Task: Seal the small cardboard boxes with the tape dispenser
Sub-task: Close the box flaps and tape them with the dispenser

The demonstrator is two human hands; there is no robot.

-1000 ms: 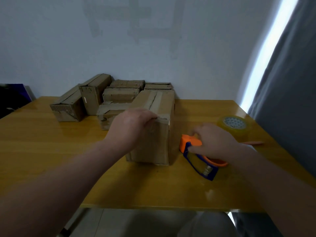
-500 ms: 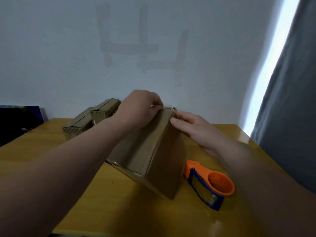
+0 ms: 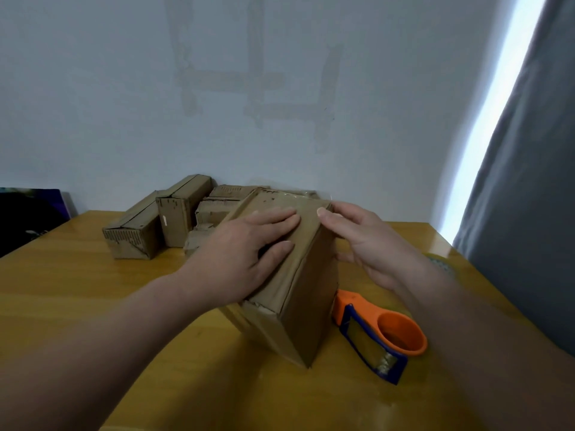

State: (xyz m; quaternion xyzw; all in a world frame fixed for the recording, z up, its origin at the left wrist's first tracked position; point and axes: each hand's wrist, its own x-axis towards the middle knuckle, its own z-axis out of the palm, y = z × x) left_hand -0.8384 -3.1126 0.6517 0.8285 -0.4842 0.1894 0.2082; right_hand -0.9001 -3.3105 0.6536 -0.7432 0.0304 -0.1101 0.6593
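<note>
A brown cardboard box (image 3: 306, 303) stands on the wooden table (image 3: 77, 293), close in front of me. My left hand (image 3: 249, 253) lies flat on its top face with the fingers spread. My right hand (image 3: 364, 244) grips the box's far right top corner and right side. An orange and blue tape dispenser (image 3: 378, 335) lies on the table just right of the box, with neither hand on it. Several more small cardboard boxes (image 3: 174, 219) are piled at the back of the table against the wall.
A roll of tape (image 3: 440, 264) peeks out behind my right forearm near the table's right edge. A grey curtain (image 3: 529, 181) hangs on the right. A dark object (image 3: 28, 219) stands beyond the table's left side. The wall is close behind the boxes.
My right hand let go of the tape dispenser and went to the box. Both hands tipped and turned the box; my left hand has now flattened on its top.
</note>
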